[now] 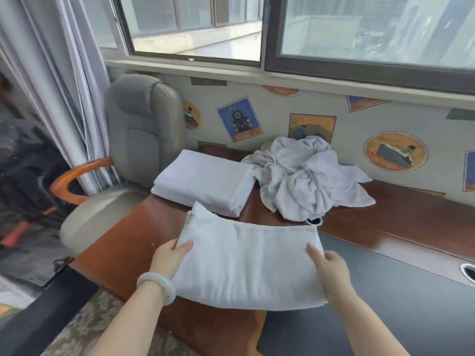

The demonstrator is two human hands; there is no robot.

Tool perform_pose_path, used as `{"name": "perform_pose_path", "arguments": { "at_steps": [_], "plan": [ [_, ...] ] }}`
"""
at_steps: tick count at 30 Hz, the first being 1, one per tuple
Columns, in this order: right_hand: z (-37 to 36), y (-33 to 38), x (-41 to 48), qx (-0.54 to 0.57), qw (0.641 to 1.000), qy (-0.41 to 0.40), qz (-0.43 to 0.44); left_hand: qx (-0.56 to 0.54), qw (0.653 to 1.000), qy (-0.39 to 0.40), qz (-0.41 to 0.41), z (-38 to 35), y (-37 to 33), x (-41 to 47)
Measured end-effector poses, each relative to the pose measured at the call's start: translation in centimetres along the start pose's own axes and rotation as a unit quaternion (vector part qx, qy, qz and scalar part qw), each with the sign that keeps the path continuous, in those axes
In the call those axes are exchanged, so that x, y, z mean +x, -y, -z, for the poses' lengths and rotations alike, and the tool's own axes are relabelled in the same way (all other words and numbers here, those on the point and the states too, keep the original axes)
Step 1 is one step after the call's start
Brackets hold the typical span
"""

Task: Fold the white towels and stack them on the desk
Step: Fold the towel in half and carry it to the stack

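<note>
I'm holding 1 folded towel (246, 265) at lower centre of frame, over the counter (385, 214). Left hand (169, 255) and right hand (329, 265) are each gripping a short end, thumbs on top, fingers hidden underneath. Long axis is running left-right, with the far-left corner pointing up-frame at the folded stack (205, 186). I'm judging this fold done. Next move is calling for a lift and a squared-up placement on that stack. Crumpled pile (308, 176) is sitting centre-right.

1. A dark-framed window (359, 29) spans the far side; daylight comes through it.
2. Below the sill, a pale wall (277, 116) bears pictures, among them a train (239, 119) and a ship (395, 152).
3. A grey chair (144, 119) with a wooden armrest (77, 176) stands at the left, beside a grey curtain (64, 73).
4. A patterned carpet (84, 327) covers the floor.
</note>
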State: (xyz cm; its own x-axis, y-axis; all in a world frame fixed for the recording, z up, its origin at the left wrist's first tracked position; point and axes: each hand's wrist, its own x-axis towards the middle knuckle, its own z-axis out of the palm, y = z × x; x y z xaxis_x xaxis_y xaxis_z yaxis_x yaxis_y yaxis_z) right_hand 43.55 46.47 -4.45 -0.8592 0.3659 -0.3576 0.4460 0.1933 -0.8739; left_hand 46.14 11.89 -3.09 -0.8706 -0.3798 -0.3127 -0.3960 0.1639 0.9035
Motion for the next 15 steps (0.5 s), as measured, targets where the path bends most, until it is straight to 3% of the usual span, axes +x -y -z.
{"name": "perform_pose_path", "arguments": {
  "at_steps": [8, 15],
  "plan": [
    [-5.4, 7.2, 3.8, 0.006, 0.998, 0.006, 0.069, -0.017, 1.000, 0.007, -0.003, 4.4, -3.8, 5.9],
    [-10.1, 11.2, 7.5, 0.033, 0.996, 0.066, 0.041, -0.024, 0.999, 0.027, 0.015, 7.4, -6.9, 13.9]
  ]
}}
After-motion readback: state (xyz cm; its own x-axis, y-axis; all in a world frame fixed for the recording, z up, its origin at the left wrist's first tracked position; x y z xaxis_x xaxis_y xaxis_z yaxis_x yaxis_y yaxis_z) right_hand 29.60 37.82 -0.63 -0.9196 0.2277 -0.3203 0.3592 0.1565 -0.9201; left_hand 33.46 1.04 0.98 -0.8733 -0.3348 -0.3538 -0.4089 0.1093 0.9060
